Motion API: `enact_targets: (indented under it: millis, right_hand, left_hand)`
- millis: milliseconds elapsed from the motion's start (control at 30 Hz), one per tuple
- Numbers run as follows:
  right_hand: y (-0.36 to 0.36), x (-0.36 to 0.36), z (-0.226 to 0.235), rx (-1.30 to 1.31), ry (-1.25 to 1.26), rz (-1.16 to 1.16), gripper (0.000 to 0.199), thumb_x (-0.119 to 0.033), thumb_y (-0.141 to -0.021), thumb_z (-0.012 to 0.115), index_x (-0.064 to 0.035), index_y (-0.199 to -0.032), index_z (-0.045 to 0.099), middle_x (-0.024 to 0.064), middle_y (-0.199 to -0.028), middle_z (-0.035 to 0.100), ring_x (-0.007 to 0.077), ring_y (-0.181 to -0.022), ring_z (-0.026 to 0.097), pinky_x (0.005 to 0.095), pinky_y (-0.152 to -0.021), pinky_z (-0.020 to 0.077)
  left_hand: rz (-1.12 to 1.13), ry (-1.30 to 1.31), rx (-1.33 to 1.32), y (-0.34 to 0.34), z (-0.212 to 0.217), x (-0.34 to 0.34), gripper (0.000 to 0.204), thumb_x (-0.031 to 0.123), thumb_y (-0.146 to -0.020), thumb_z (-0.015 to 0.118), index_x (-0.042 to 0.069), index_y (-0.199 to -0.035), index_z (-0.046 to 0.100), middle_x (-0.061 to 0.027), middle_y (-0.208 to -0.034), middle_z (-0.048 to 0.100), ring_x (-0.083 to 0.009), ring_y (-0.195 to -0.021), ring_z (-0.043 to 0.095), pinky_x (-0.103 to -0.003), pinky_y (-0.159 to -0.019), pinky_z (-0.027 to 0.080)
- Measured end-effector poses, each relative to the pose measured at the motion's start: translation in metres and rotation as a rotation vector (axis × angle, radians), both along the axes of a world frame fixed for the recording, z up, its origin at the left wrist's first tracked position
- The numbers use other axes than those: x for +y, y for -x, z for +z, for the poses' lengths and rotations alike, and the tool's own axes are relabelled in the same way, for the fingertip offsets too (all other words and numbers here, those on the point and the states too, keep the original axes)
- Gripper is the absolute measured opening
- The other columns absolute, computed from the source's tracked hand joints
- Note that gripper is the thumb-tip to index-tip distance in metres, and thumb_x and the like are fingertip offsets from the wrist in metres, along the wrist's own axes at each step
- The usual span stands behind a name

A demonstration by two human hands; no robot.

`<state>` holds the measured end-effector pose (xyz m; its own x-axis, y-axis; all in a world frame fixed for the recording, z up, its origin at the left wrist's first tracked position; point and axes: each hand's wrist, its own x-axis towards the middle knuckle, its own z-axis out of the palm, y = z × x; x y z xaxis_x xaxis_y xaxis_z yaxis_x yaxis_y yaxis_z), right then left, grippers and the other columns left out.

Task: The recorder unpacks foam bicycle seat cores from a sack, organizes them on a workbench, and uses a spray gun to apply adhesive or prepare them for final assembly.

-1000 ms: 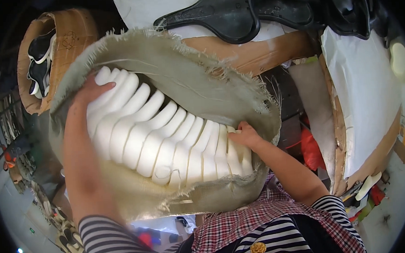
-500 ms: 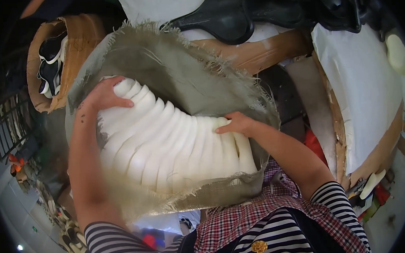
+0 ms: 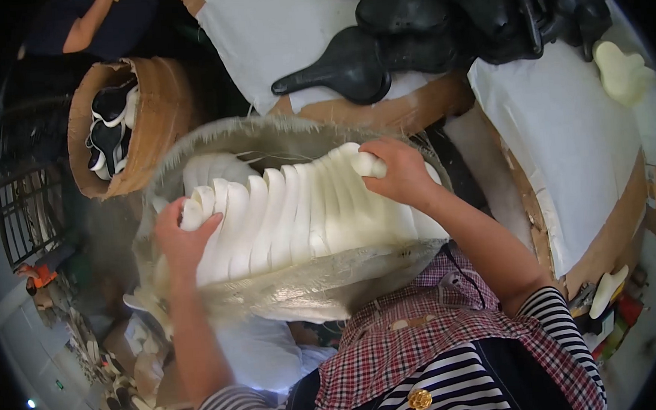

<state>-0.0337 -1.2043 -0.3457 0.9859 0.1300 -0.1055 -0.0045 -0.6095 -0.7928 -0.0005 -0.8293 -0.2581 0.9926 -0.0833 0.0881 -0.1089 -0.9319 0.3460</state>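
Observation:
A long row of white foam saddle pads (image 3: 298,214), pressed face to face, lies in a grey-green woven sack (image 3: 296,290) with a frayed rim. My left hand (image 3: 184,240) grips the row's left end, its thumb over the narrow tips. Toward the other end, my right hand (image 3: 401,172) is closed round the tips of several pads. A few pads at the far right lean beyond my right hand. Deeper in the sack, behind the row, more white pads (image 3: 217,169) show through its opening. The lower parts of the row are hidden by the sack's near side.
Black bicycle saddles (image 3: 353,64) are piled at the back on white sheeting (image 3: 257,29). A round cardboard container (image 3: 168,113) of black-and-white saddles stands at far left. White-covered cardboard (image 3: 566,160) is on the right, with a pale pad (image 3: 620,74) beyond. Another person's arm (image 3: 90,22) shows at top left.
The row has shifted right and turned more level, both hands moving with it. My right hand has risen to the tips, and the sack's far rim has dropped, showing pads behind.

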Motion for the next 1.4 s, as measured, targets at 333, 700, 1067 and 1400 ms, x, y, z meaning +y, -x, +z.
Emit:
enact_targets:
  millis: [333,700,1067,1400]
  right_hand:
    - [-0.059,-0.025,-0.076,0.548,0.100,0.329,0.066,-0.021,-0.055,0.075,-0.0062,-0.116,0.056,0.0147,-0.108,0.060,0.0275,-0.099,0.058,0.0348,-0.089,0.0444]
    - [-0.016,-0.062,-0.095,0.739,-0.347,0.041,0.076,-0.012,-0.057,0.076,-0.0017,-0.127,0.045,0.0149,-0.114,0.055,0.0223,-0.109,0.051,0.0322,-0.092,0.0412]
    - [0.023,-0.082,-0.061,0.868,-0.463,0.194,0.071,-0.018,-0.058,0.073,-0.0058,-0.123,0.047,0.0108,-0.110,0.058,0.0203,-0.103,0.053,0.0334,-0.093,0.0408]
    - [-0.014,-0.075,-0.096,0.543,-0.471,0.506,0.063,-0.009,-0.057,0.067,-0.0032,-0.117,0.052,0.0095,-0.111,0.059,0.0202,-0.103,0.054,0.0335,-0.092,0.0415]
  left_hand:
    - [0.128,-0.194,0.565,-0.045,0.016,-0.025,0.055,0.031,-0.057,0.082,0.002,-0.100,0.063,-0.0151,-0.099,0.065,-0.0298,-0.091,0.061,-0.038,-0.079,0.047]
    - [-0.167,0.098,0.951,-0.085,0.013,-0.067,0.068,0.015,-0.061,0.075,0.004,-0.124,0.052,-0.0138,-0.114,0.060,-0.0227,-0.110,0.054,-0.030,-0.093,0.041]
    - [-0.218,-0.091,1.044,-0.093,-0.012,-0.108,0.059,0.007,-0.063,0.062,0.010,-0.121,0.056,-0.0105,-0.105,0.063,-0.0238,-0.097,0.060,-0.030,-0.086,0.045]
    - [-0.534,-0.095,1.201,-0.063,-0.011,-0.089,0.073,0.025,-0.061,0.066,0.014,-0.130,0.046,-0.0100,-0.112,0.062,-0.0286,-0.104,0.057,-0.037,-0.091,0.045]
